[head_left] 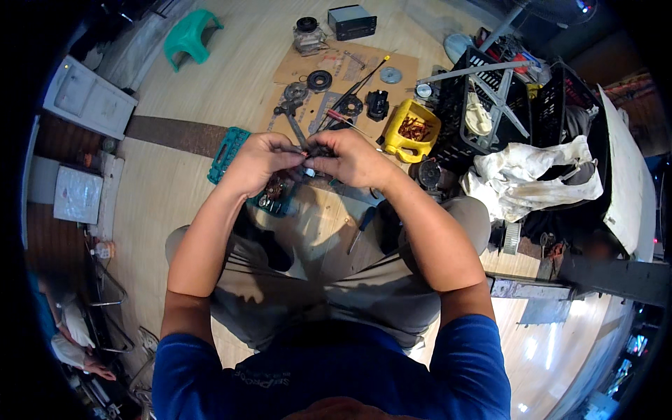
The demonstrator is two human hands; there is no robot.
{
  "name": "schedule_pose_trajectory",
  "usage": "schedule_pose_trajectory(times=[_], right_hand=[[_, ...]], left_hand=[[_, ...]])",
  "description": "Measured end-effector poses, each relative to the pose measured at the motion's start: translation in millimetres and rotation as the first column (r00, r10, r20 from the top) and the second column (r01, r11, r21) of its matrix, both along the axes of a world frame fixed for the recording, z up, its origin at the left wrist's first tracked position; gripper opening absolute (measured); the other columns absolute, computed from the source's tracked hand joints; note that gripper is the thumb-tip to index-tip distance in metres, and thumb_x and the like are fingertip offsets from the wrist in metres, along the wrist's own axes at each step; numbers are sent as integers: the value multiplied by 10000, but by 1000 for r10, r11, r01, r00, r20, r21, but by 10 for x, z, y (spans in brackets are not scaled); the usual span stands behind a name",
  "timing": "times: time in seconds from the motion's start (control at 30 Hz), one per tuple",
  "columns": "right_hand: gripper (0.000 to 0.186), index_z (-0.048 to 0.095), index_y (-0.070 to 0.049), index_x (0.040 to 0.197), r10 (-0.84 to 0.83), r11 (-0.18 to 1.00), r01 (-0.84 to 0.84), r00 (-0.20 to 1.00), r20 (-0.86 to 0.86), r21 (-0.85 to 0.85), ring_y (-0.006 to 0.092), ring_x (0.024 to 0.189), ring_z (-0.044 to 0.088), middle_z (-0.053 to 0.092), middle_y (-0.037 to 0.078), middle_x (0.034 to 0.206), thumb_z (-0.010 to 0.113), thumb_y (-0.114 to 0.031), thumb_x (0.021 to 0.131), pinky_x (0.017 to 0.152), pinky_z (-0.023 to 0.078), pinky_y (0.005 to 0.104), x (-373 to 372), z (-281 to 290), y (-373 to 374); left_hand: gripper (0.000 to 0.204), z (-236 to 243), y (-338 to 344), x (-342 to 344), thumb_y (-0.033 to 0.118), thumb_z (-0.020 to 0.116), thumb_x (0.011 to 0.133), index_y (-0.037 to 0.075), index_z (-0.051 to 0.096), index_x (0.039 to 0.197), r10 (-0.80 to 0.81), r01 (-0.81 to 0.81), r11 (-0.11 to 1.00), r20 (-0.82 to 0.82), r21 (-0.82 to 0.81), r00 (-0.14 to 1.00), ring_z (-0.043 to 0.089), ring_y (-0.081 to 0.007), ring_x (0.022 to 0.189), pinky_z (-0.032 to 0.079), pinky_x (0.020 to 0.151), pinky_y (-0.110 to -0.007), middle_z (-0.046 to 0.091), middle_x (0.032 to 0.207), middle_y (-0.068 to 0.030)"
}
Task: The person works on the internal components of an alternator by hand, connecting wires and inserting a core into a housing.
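My left hand [262, 162] and my right hand [348, 159] meet in front of me over the cardboard's near edge. Their thumbs and fingers pinch together around a small coppery piece [305, 155], mostly covered by the fingertips. Below the hands lies a dark metal part with coppery bits [276, 189], beside a teal tool case [225, 157]. A long metal tool [295, 120] reaches away just beyond my fingers. Right of it rests a red-handled screwdriver [339, 115]. Another screwdriver, dark blue [365, 218], lies between my knees.
A yellow cut-open jug [393, 145] holds coppery pieces. On the cardboard [290, 68] are a black pulley [320, 80] and several metal parts. Black crates [448, 133] and white cloth [535, 171] crowd the right. A green stool [187, 40] stands far left; another person's hand [98, 367] shows lower left.
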State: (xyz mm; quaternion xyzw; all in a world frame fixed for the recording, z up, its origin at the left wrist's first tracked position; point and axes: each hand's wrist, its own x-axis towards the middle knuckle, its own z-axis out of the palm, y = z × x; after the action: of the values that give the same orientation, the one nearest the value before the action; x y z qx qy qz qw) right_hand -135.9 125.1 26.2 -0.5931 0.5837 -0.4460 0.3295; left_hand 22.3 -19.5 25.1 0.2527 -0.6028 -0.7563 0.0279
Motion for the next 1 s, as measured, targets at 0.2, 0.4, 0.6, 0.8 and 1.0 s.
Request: schedule_pose_trajectory(times=[0.2, 0.4, 0.6, 0.8, 1.0], right_hand=[[144, 626, -5, 918, -154, 985, 139, 977, -150, -106, 163, 675, 590, 608, 110, 720, 660, -122, 841, 626, 468, 309, 98, -29, -26], [207, 652, -3, 861, -288, 957, 289, 953, -93, 3, 347, 718, 611, 608, 207, 742, 659, -207, 826, 660, 472, 380, 76, -19, -63], [179, 670, -9, 908, -298, 944, 289, 954, 39, 157, 100, 662, 547, 629, 62, 718, 636, -180, 868, 622, 449, 280, 39, -55, -52], [251, 644, 19, 842, -343, 939, 343, 939, -2, 18, 142, 586, 512, 574, 112, 661, 623, -230, 858, 574, 432, 326, 74, -96, -98], [286, 629, 40, 781, -450, 892, 451, 893, 16, -44, 280, 587, 564, 572, 204, 661, 611, -240, 835, 593, 441, 368, 167, -107, -83]], left_hand=[[112, -94, -18, -4, 64, 630, 856, -23, 629, 927, 109, -117, 984, -64, -132, 992, 588, -111, 672, 487, 625, -241, 639, 791, -54], [227, -76, 122, 15, 166, 488, 963, -16, 594, 1048, 80, -77, 994, 30, -74, 996, 567, -85, 745, 472, 679, -227, 627, 856, -27], [234, -39, 112, 10, 150, 469, 952, -18, 596, 1053, -35, 123, 868, 188, -481, 982, 580, -143, 721, 457, 668, -293, 635, 803, -77], [309, -3, 260, 126, 126, 517, 898, -44, 538, 1155, -19, 57, 710, 61, -702, 998, 596, -185, 895, 449, 817, -310, 648, 966, -129], [257, -13, 300, 75, 83, 537, 882, -28, 546, 1113, -22, 68, 534, 66, -843, 998, 621, -312, 866, 465, 763, -353, 630, 920, -202]])
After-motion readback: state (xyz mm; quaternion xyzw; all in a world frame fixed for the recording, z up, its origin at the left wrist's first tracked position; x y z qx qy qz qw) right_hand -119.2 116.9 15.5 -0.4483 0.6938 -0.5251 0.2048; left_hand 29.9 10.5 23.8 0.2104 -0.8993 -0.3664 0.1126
